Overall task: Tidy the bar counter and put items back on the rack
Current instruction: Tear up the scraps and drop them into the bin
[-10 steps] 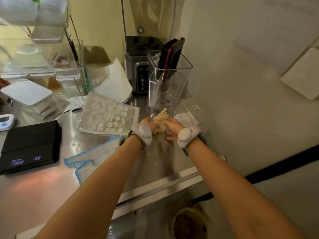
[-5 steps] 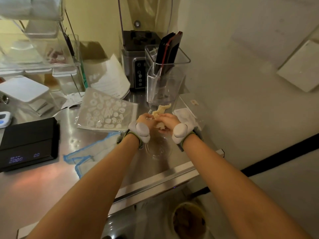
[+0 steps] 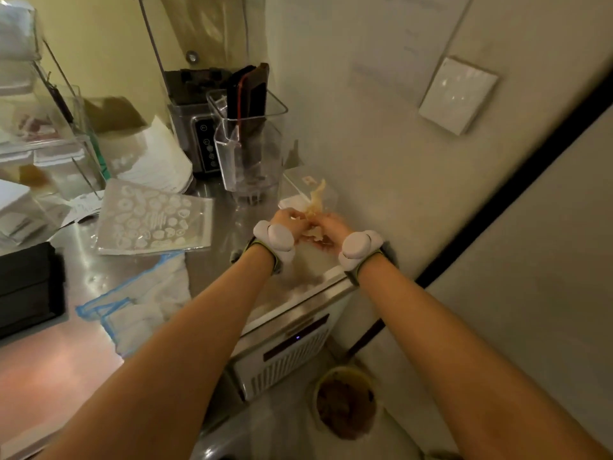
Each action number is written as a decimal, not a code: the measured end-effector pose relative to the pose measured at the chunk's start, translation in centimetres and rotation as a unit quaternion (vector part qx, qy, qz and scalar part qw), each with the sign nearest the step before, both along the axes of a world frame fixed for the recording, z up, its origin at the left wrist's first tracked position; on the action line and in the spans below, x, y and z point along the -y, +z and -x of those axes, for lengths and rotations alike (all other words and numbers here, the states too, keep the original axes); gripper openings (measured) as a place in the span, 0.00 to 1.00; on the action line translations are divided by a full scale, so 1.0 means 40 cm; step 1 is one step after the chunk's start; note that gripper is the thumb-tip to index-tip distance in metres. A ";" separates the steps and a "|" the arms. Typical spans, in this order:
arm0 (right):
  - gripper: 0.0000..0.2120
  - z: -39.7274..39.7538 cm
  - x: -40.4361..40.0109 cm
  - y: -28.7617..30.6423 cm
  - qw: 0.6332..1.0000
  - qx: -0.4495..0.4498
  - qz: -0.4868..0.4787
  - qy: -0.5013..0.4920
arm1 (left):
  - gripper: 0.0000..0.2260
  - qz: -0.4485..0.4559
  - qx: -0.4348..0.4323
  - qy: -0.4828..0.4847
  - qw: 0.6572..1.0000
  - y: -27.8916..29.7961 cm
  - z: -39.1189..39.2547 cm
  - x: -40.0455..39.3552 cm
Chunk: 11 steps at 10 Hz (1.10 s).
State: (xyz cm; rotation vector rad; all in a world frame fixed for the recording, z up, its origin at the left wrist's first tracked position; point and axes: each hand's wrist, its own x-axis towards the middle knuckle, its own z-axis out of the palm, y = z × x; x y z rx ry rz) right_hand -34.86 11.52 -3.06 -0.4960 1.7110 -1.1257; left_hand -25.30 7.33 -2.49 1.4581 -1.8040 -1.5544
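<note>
Gripping a crumpled yellowish cloth (image 3: pixel 314 207) between them, your left hand (image 3: pixel 288 218) and right hand (image 3: pixel 332 225) were both closed on it at the far right end of the steel counter (image 3: pixel 212 260), just short of the clear blender jug (image 3: pixel 248 154) beyond your fingers. It looked light, limp and possibly damp, so a bunched handful would probably have held better than a loose corner.

A crumpled pale yellow cloth (image 3: pixel 315 207) is bunched between both hands above the right end of the steel counter (image 3: pixel 212 260), one corner sticking up, close to the wall.
</note>
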 end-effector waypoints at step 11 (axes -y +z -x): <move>0.09 0.107 -0.564 -0.428 0.970 0.045 -0.192 -0.142 | 0.14 -0.223 0.099 -0.189 0.951 -0.439 0.156 -0.460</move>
